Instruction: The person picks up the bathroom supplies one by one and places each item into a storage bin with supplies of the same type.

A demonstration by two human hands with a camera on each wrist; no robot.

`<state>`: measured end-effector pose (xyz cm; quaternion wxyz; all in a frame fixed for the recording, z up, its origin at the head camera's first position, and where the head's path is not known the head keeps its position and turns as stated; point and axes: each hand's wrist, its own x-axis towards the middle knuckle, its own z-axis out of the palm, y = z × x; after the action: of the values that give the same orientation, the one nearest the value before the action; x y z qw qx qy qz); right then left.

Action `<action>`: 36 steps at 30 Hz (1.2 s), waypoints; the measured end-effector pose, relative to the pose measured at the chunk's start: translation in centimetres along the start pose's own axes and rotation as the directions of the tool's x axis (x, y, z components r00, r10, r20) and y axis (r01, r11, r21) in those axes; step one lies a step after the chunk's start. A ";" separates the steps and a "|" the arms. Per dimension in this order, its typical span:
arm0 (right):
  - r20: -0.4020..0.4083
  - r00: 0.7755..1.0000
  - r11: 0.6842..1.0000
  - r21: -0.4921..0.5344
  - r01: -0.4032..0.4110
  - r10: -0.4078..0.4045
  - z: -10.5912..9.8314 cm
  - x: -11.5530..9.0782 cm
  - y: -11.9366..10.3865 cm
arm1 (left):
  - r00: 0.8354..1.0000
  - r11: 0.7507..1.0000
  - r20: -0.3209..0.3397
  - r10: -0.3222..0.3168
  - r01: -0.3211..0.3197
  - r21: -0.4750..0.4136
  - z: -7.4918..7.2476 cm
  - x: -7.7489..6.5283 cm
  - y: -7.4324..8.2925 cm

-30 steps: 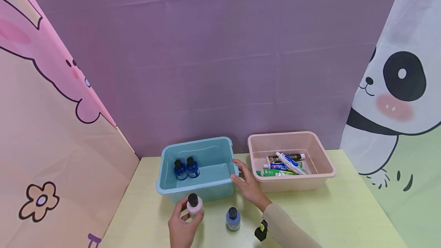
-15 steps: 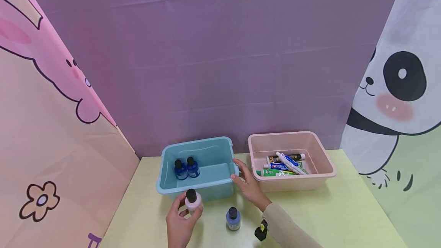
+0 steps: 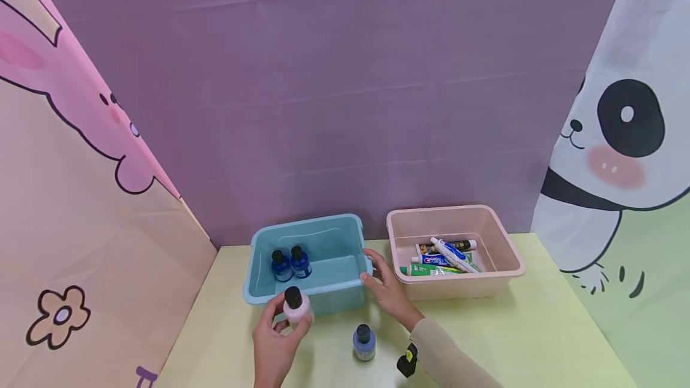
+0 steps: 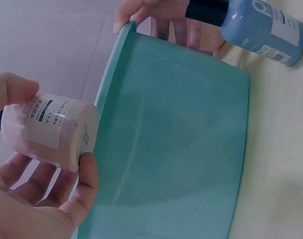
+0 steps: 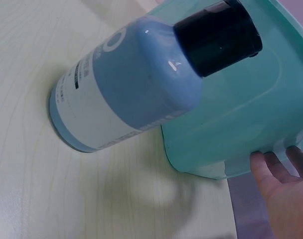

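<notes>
My left hand [image 3: 274, 340] grips a pink bottle [image 3: 298, 312] with a black cap, just in front of the blue bin [image 3: 339, 301]. The left wrist view shows the bottle [image 4: 47, 130] between thumb and fingers, its base overlapping the bin's rim. At the bin's right end, my right hand [image 3: 392, 299] holds the rim, thumb toward the front corner and fingers farther back. Two dark blue bottles with black caps, one bottle [image 3: 281, 270] left of the other bottle [image 3: 301, 264], stand inside the bin. A lighter blue bottle [image 3: 364, 346] stands on the table between my hands.
To the right stands a pink bin [image 3: 458, 285] holding several toothpaste tubes [image 3: 431, 270]. A purple cloth [image 3: 323, 106] hangs behind the table [image 3: 539, 328], with patterned panels at both sides. A black device [image 3: 407, 361] sits by the right sleeve.
My left hand has moved slightly left and up toward the blue bin with the pink bottle, whose cap now overlaps the bin's front rim. The right hand keeps its place on the bin.
</notes>
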<state>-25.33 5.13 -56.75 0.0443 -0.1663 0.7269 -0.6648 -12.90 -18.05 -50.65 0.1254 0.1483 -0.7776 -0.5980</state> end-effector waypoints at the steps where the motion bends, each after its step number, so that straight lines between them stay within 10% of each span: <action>1: 0.000 1.000 1.000 0.000 0.001 -0.001 0.0 0.0 0.0 | 1.000 1.000 0.000 0.004 -0.004 -0.001 -0.1 0.0 0.1; 36: 0.012 1.000 1.000 0.023 -0.014 0.014 -0.1 0.2 0.4 | 0.964 0.961 -0.026 0.265 -0.262 0.086 -1.6 3.2 2.3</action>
<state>-25.59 5.23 -57.15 0.0553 -0.1647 0.7201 -0.6717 -15.47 -20.15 -47.96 0.2121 0.0598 -0.8119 -0.5407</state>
